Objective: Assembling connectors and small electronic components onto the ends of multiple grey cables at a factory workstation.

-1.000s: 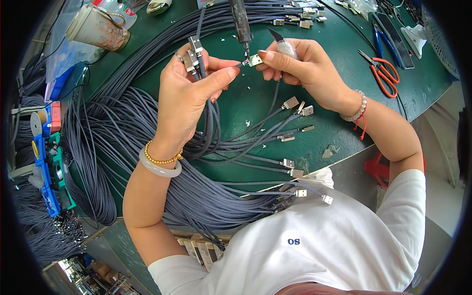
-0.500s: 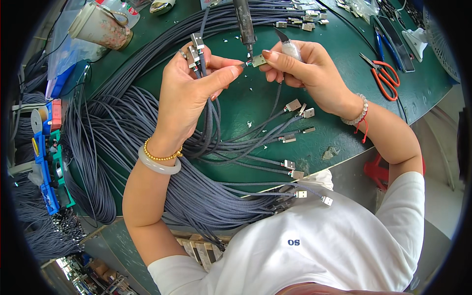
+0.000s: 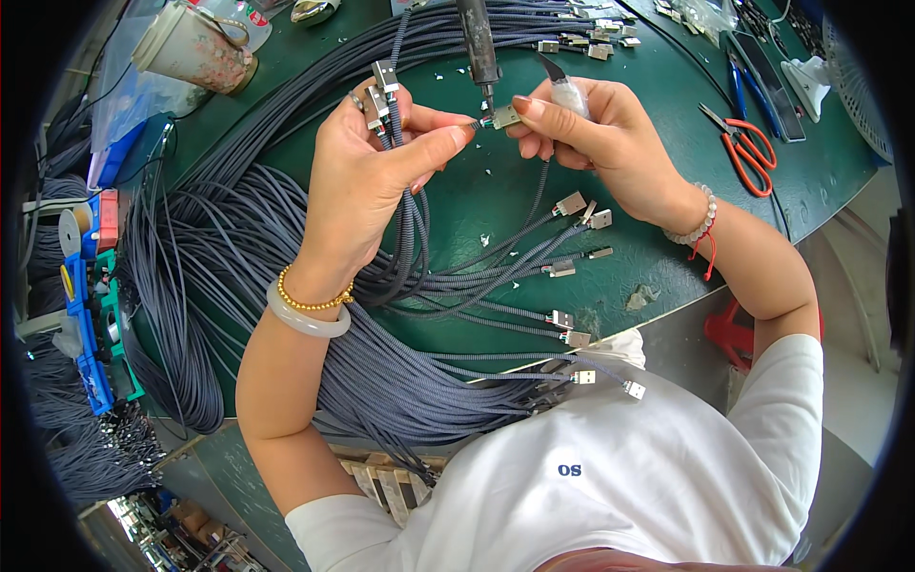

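Observation:
My left hand [image 3: 362, 181] pinches the end of a grey braided USB cable [image 3: 474, 126] between thumb and forefinger. A few more cables with metal USB plugs [image 3: 376, 107] run through the same hand. My right hand [image 3: 620, 138] grips the cable's metal USB plug [image 3: 506, 116] at thumb and fingertips, and a knife [image 3: 569, 97] with a dark pointed blade and wrapped handle is tucked in that hand. Small coloured wires show between plug and cable. A soldering iron [image 3: 479, 48] comes down from the top edge, its tip at or just above these wires; contact is unclear.
Grey cable bundles [image 3: 257, 219] cover the left and front of the green table [image 3: 648, 229], several plugs pointing right. Red-handled cutters [image 3: 748, 153], blue-handled pliers [image 3: 748, 88] and a fan [image 3: 853, 86] are at right. A floral mug [image 3: 195, 52] and coloured bins [image 3: 91, 334] stand at left.
Very little differs. My right hand and the plug have shifted slightly to the right, and the iron shows a slight shift in the picture. Both grips stay the same.

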A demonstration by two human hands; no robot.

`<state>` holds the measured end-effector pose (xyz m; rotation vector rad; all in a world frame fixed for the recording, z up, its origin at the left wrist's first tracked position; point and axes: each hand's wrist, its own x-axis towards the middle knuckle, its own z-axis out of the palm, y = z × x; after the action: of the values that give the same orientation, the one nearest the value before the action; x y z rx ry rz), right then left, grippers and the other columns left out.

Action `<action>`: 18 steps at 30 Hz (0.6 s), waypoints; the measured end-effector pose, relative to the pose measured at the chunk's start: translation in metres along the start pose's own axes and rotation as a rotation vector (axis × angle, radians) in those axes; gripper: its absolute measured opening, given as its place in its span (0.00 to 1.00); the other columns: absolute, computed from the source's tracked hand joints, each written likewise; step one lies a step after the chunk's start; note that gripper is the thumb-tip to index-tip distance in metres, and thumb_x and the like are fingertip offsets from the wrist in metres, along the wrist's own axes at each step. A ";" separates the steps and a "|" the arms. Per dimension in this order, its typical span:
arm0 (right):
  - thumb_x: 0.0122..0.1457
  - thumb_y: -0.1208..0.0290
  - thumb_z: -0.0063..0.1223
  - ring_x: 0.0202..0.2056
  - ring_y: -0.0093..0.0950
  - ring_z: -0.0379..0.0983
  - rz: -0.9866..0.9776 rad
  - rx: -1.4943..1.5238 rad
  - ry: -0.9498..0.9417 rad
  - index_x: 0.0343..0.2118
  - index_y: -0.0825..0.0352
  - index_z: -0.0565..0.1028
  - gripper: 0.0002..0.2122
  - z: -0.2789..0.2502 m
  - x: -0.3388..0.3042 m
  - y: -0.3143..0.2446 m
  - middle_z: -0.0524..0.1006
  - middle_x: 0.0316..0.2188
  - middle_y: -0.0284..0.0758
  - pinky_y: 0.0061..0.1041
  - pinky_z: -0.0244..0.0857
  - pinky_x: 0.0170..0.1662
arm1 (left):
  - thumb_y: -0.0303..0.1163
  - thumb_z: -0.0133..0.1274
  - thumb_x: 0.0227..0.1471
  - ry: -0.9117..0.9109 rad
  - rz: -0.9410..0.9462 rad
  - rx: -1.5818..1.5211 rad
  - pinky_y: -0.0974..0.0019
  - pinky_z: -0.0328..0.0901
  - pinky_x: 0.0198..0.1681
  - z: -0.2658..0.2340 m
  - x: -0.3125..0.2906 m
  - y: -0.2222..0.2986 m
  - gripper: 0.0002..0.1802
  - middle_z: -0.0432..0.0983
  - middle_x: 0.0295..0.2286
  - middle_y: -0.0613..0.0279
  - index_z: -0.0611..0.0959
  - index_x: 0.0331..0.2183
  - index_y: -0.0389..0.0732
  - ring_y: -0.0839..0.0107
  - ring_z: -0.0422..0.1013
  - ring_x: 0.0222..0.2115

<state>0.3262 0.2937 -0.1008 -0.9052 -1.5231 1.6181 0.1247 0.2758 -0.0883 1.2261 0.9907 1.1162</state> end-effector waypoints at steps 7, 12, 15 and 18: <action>0.54 0.63 0.49 0.23 0.11 0.63 -0.034 -0.066 0.008 0.29 0.67 0.72 0.10 0.001 0.001 0.004 0.73 0.22 0.30 0.09 0.52 0.22 | 0.19 0.55 0.40 0.011 -0.014 0.022 0.81 0.56 0.17 -0.001 0.000 -0.002 0.14 0.75 0.26 0.53 0.64 0.23 0.42 0.83 0.62 0.17; 0.54 0.64 0.49 0.23 0.11 0.63 -0.052 -0.084 -0.001 0.30 0.67 0.72 0.10 0.000 0.001 0.006 0.73 0.22 0.30 0.08 0.52 0.21 | 0.18 0.55 0.40 0.011 0.002 0.032 0.81 0.55 0.17 -0.001 -0.001 -0.002 0.15 0.75 0.25 0.54 0.64 0.23 0.42 0.84 0.62 0.17; 0.54 0.64 0.48 0.23 0.11 0.63 -0.052 -0.077 -0.004 0.31 0.67 0.72 0.10 0.001 0.000 0.005 0.73 0.23 0.30 0.08 0.52 0.21 | 0.18 0.54 0.40 0.014 0.018 0.034 0.81 0.55 0.17 0.000 -0.002 -0.002 0.15 0.75 0.25 0.54 0.64 0.23 0.42 0.84 0.62 0.16; 0.55 0.64 0.48 0.23 0.11 0.63 -0.048 -0.064 -0.004 0.31 0.67 0.72 0.10 0.002 0.000 0.004 0.73 0.23 0.30 0.08 0.52 0.21 | 0.18 0.54 0.40 0.022 0.030 0.029 0.81 0.55 0.17 0.000 -0.004 0.000 0.15 0.75 0.25 0.54 0.64 0.23 0.42 0.84 0.62 0.16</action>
<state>0.3249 0.2923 -0.1051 -0.8936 -1.5958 1.5451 0.1242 0.2722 -0.0887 1.2583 1.0108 1.1443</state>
